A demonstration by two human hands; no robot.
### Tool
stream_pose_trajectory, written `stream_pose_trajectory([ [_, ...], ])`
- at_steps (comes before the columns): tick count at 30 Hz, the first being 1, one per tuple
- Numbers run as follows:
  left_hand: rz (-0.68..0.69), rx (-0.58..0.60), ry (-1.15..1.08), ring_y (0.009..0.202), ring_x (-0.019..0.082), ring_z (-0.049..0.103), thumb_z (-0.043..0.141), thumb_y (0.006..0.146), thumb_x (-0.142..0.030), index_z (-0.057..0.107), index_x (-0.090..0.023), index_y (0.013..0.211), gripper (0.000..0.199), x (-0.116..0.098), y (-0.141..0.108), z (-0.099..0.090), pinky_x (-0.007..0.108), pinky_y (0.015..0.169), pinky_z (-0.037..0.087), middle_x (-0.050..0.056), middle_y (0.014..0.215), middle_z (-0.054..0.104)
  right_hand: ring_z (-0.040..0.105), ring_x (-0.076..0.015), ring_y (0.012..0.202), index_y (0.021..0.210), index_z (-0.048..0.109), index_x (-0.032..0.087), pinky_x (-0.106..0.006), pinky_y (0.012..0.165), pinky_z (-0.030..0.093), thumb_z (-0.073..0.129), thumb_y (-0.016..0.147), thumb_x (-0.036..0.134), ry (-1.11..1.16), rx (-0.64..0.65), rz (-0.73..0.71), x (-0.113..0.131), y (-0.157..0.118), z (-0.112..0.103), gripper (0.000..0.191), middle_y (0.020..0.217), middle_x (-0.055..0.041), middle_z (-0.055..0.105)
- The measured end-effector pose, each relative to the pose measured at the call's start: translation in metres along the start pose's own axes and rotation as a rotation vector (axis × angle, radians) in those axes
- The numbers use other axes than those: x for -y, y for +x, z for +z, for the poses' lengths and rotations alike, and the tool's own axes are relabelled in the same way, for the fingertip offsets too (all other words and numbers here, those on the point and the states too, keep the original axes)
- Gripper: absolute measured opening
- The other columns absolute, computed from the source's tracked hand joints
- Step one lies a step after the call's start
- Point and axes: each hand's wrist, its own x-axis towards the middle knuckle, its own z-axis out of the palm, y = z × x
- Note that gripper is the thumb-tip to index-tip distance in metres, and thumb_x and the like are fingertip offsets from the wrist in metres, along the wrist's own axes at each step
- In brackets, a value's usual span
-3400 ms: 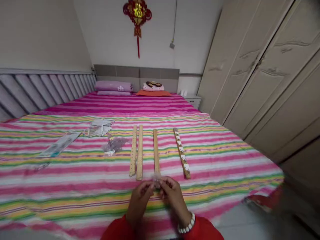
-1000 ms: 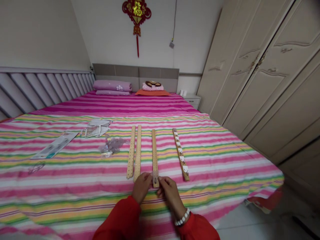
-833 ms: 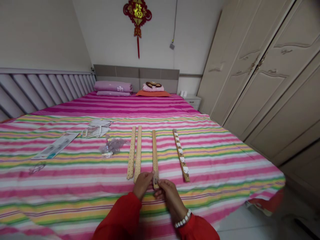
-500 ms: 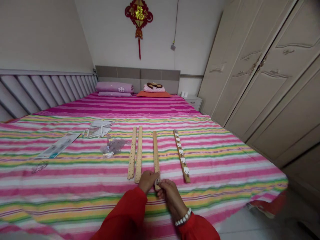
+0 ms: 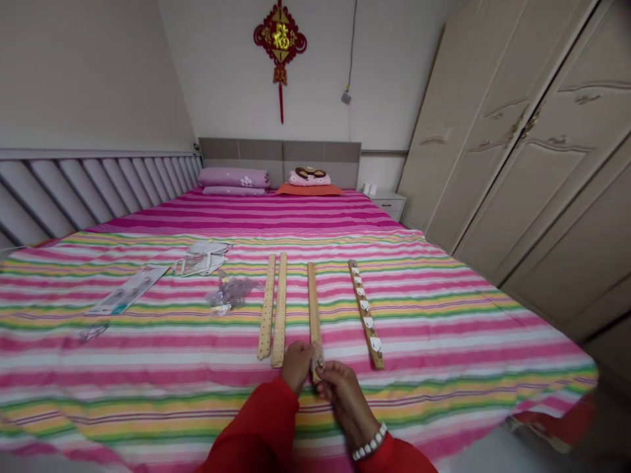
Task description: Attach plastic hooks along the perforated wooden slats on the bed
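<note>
Wooden strip (image 5: pixel 314 305) on the striped bedspread (image 5: pixel 444 328), small clear-and-metal piece (image 5: pixel 318 359) at its near end.
The right hand (image 5: pixel 346 392) has its fingers clamped on the piece; whether the left hand (image 5: pixel 297 368) grips too, I cannot tell.

Gap btw centre strip (image 5: pixel 314 302) & hook strip (image 5: pixel 365 314) passable; paired strips (image 5: pixel 279 309) just left of L hand (image 5: pixel 297 366), in way

Fingers (image 5: pixel 329 373) partly hide one wooden strip (image 5: pixel 313 302) (near end).
</note>
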Motion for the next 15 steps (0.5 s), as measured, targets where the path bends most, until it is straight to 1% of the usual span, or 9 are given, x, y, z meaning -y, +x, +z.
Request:
stream_pose_trajectory([
  [3,-0.067,0.06,-0.048,0.04,0.011,0.043,0.057,0.066,-0.054,0.046,-0.02,0.049,0.04,-0.005,-0.005,0.0,0.024,0.043,0.031,-0.003,0.042,0.045,0.051,-0.0076,0.04,0.059,0.065,0.012,-0.018,0.041,0.04,0.078,0.049,0.021,-0.007,-0.014,-0.012,0.001,0.0,-0.001,0.019,0.05,-0.0024,0.064],
  [5,-0.141,0.167,-0.107,0.042,0.013,0.05,0.052,0.071,-0.057,0.052,-0.019,0.055,0.041,-0.01,-0.011,-0.003,0.026,0.044,0.037,0.001,0.048,0.056,0.052,-0.0081,0.04,0.06,0.066,0.013,-0.019,0.042,0.041,0.079,0.049,0.024,-0.028,-0.021,-0.023,0.002,0.001,-0.002,0.02,0.05,-0.0019,0.064],
  [7,-0.177,0.268,-0.122,0.048,0.016,0.057,0.052,0.072,-0.06,0.059,-0.018,0.063,0.044,-0.017,-0.017,-0.013,0.028,0.047,0.043,0.006,0.059,0.065,0.053,-0.0088,0.041,0.062,0.067,0.013,-0.019,0.043,0.042,0.081,0.049,0.028,-0.064,-0.022,-0.028,0.002,0.001,-0.003,0.023,0.048,-0.0013,0.062],
  [8,-0.164,0.285,-0.108,0.053,0.017,0.059,0.054,0.071,-0.06,0.061,-0.017,0.066,0.044,-0.021,-0.018,-0.02,0.028,0.048,0.044,0.007,0.065,0.068,0.053,-0.0093,0.041,0.063,0.067,0.013,-0.02,0.043,0.043,0.082,0.049,0.029,-0.085,-0.022,-0.026,0.002,0.002,-0.004,0.026,0.049,-0.0014,0.063],
  [9,-0.133,0.271,-0.082,0.057,0.018,0.061,0.058,0.068,-0.059,0.062,-0.017,0.067,0.043,-0.025,-0.017,-0.029,0.028,0.048,0.045,0.008,0.07,0.069,0.054,-0.0098,0.042,0.064,0.068,0.013,-0.021,0.044,0.044,0.083,0.048,0.032,-0.105,-0.022,-0.022,0.002,0.001,-0.005,0.028,0.051,-0.0018,0.064],
  [11,-0.015,0.18,-0.039,0.063,0.02,0.063,0.065,0.064,-0.055,0.064,-0.016,0.072,0.04,-0.031,-0.009,-0.055,0.026,0.048,0.045,0.009,0.076,0.07,0.056,-0.0113,0.043,0.068,0.069,0.013,-0.022,0.044,0.045,0.084,0.047,0.037,-0.144,-0.021,-0.015,0.003,0.0,-0.01,0.035,0.055,-0.0029,0.065],
  [12,0.06,0.116,-0.022,0.063,0.019,0.062,0.064,0.064,-0.053,0.065,-0.015,0.075,0.039,-0.034,-0.002,-0.071,0.026,0.049,0.045,0.008,0.073,0.069,0.057,-0.012,0.044,0.07,0.07,0.013,-0.022,0.044,0.045,0.084,0.047,0.04,-0.164,-0.02,-0.019,0.003,-0.001,-0.013,0.038,0.056,-0.0035,0.066],
  [13,0.166,0.01,0.007,0.064,0.018,0.061,0.063,0.066,-0.049,0.066,-0.015,0.078,0.036,-0.035,0.007,-0.089,0.026,0.053,0.047,0.006,0.071,0.068,0.057,-0.0124,0.044,0.072,0.07,0.013,-0.023,0.043,0.044,0.084,0.048,0.043,-0.185,-0.021,-0.028,0.004,-0.003,-0.016,0.04,0.057,-0.0038,0.066],
  [15,0.328,-0.302,0.073,0.076,0.019,0.062,0.063,0.065,-0.042,0.067,-0.016,0.084,0.032,-0.034,0.029,-0.126,0.029,0.069,0.05,0.006,0.081,0.069,0.057,-0.0114,0.043,0.074,0.069,0.013,-0.021,0.042,0.043,0.081,0.054,0.047,-0.216,-0.042,-0.061,0.005,-0.006,-0.022,0.041,0.059,-0.0031,0.065],
])
